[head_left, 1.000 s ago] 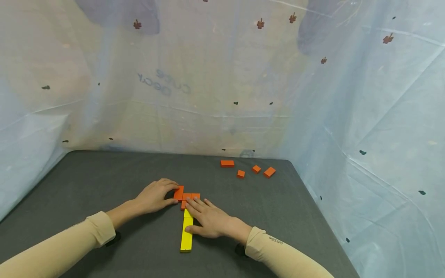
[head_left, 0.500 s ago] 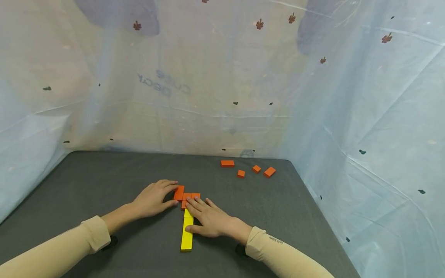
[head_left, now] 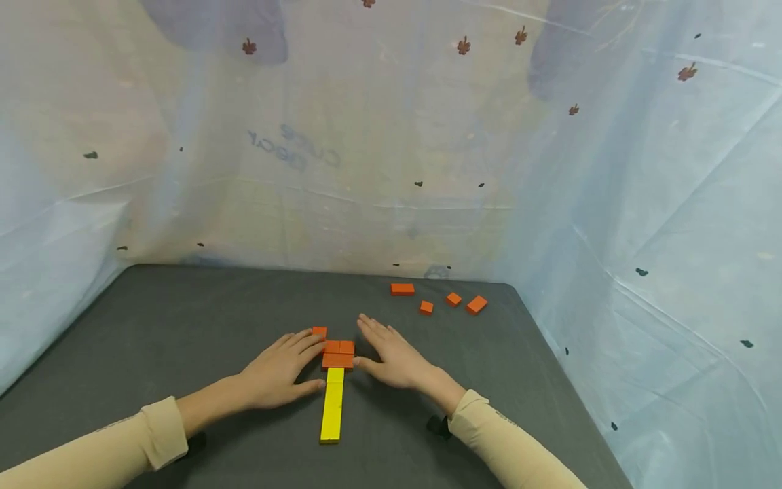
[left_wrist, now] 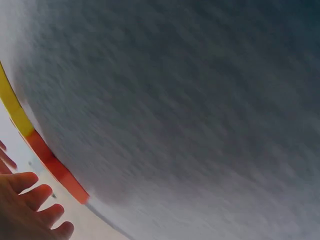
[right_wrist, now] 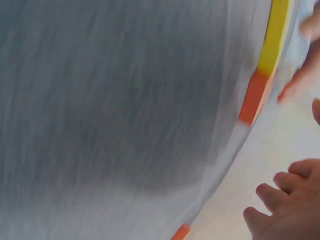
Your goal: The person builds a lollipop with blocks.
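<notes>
Left hand (head_left: pixel 277 372) at orange blocks (head_left: pixel 338 360); right hand (head_left: pixel 394 357) beside

Left grip (head_left: pixel 282 370) at orange blocks (head_left: pixel 339 360), right grip (head_left: pixel 394 356) beside them; yellow strip (head_left: pixel 332 409) adjoining.

Okay, the block cluster (head_left: pixel 338 360) sits on the table (head_left: pixel 214 305), strip (head_left: pixel 332 411) butted against its near side. Left hand (head_left: pixel 281 370) is on its left, right hand (head_left: pixel 394 356) on its right. Four loose blocks (head_left: pixel 426 308) lie farther back, rightward.
</notes>
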Motion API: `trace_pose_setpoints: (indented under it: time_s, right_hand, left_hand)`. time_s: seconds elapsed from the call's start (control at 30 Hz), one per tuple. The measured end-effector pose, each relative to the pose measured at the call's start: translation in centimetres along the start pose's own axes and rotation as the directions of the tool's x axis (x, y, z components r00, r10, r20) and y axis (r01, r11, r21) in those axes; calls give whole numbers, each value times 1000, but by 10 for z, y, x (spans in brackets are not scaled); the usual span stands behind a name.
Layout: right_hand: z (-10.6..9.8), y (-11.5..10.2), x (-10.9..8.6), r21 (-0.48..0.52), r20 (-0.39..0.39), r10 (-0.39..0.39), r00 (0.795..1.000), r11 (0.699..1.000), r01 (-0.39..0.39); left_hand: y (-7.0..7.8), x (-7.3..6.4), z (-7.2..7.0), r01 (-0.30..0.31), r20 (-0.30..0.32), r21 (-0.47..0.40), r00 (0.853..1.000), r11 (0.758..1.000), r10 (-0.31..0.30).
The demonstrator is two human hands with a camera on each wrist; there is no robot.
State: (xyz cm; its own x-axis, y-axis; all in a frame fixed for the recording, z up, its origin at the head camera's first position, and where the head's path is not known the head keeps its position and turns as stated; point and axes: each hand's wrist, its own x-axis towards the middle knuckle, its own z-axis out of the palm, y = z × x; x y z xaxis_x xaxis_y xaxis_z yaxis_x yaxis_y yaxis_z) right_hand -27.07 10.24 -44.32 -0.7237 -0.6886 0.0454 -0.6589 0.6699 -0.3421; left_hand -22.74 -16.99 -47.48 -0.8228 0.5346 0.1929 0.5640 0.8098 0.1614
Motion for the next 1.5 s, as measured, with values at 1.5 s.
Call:
trace_pose_setpoints:
  time_s: [1.5]
  right_hand:
    - [-55,227,-40,49,-229,554,800,828,-559]
  left_hand:
    - [25,12,4,-47,318,-39,947,998,57]
